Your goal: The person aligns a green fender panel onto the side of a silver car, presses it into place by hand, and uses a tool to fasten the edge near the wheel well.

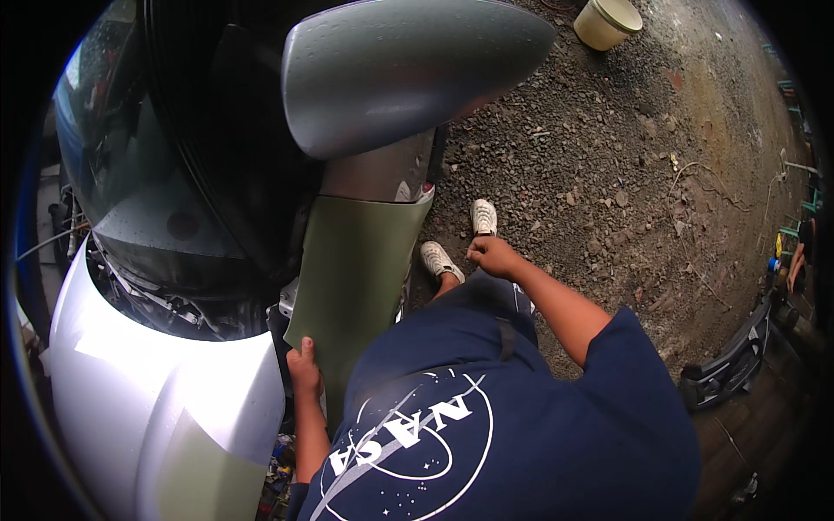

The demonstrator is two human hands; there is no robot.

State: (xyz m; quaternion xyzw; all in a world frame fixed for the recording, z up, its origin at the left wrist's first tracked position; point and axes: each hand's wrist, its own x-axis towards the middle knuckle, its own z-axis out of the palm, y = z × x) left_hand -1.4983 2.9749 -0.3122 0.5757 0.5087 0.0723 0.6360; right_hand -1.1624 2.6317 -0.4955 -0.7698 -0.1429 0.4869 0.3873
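Silver paint, wet-looking: car [95,321] fills the left side, its outer parts lost in the dark fisheye rim. Windscreen [130,178] dim; what lies behind it hard to make out. Gravel ground [573,148] to the right, also fading at the rim. Navy shirt [565,417] on wearer, covering the lower end of the green panel [352,260]. Hood [165,382] cut off by the lower edge, glare washing out part of its surface. Mirror housing [408,74], grey, beaded with drops, clipped at top; blocks the view behind it.

Green panel: matt olive, long, smooth, gently curved, a paler sheen down the middle. Sits along the car's flank, between hood and wearer, a dark gap on the hood side. Upper end meets a grey-brown body panel [369,174] under the mirror housing.

Black trim piece [734,365] at far right, partly in shadow. Cream bucket [606,24] clipped at top.

Left hand [305,372] at the panel's hood-side edge, thumb up against it; other fingers mostly hidden, cannot tell if gripping. Right hand [495,258] above the pale shoes [441,259], fingers curled closed; contents, if any, indistinct.
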